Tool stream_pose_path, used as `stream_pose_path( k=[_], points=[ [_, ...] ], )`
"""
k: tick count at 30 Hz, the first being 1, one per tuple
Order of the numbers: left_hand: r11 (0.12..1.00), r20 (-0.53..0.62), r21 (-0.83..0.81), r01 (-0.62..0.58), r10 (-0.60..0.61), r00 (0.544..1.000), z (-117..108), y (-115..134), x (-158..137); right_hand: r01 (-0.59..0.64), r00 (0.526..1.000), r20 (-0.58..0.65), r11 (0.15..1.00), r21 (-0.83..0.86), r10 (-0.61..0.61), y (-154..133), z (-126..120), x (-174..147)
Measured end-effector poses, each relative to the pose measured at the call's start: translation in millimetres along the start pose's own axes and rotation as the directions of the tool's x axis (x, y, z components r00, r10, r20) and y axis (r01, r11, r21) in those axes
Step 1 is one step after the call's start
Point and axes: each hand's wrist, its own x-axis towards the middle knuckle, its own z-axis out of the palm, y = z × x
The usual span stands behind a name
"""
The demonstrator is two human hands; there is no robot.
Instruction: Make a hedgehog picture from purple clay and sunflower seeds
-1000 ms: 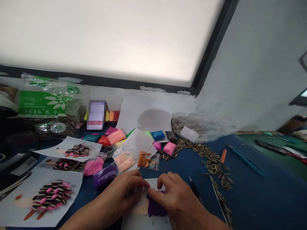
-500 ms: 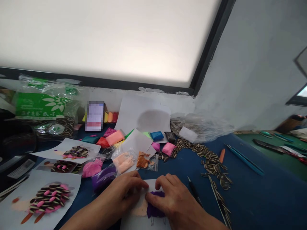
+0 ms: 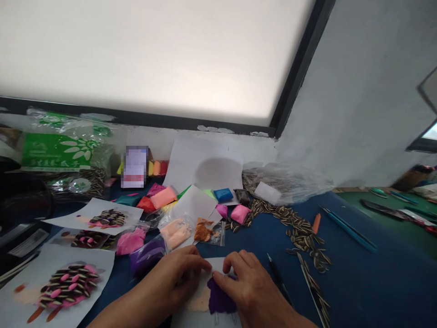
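A thin patch of purple modelling clay (image 3: 221,298) with ragged edges lies on a white sheet of paper (image 3: 191,320) in front of me. To its left is a flat patch of peach clay (image 3: 200,301). My right hand (image 3: 248,280) rests over the purple clay, thumb pressed on its upper part and the other fingers bent but apart from the thumb. Across the left side of the paper lies my left hand (image 3: 182,273), index finger reaching toward the sheet's upper part; its other fingers are partly hidden. Short pencil lines show below the purple clay.
Left are papers bearing sunflower-seed hedgehog pictures (image 3: 68,287). Bagged purple clay (image 3: 146,255), peach clay (image 3: 175,231) and orange-brown clay (image 3: 204,230) lie ahead. Loose sunflower seeds (image 3: 293,218), a pen (image 3: 278,275) and blue tweezers (image 3: 350,230) are to the right.
My right thumb has moved slightly up across the purple clay, showing more of its surface. The left hand stays almost in place.
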Motion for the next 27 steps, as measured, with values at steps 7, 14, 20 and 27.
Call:
stream_pose_path(
  k=[7, 14, 20, 27],
  points=[
    [1.000, -0.007, -0.004, 0.006, -0.006, 1.000, -0.1, -0.1, 0.7, 0.051, 0.994, -0.098, 0.999, 0.003, -0.051, 6.2, 15.3, -4.2],
    [0.999, 0.014, 0.042, 0.022, -0.022, 1.000, -2.5, 3.3, 1.1, 0.089, 0.987, -0.136, 0.996, 0.006, -0.087, 7.9, 19.9, -2.8],
    [0.999, 0.021, 0.009, 0.030, -0.031, 0.999, -5.8, 8.4, 1.9, 0.073, 0.975, -0.215, 0.996, 0.045, -0.062, 6.8, 10.1, -4.8],
    [0.997, 0.092, 0.015, 0.081, -0.082, 0.992, -9.4, 14.0, 3.0, 0.129, 0.925, -0.358, 0.991, -0.018, -0.127, -2.1, 2.1, -8.8]
  ],
)
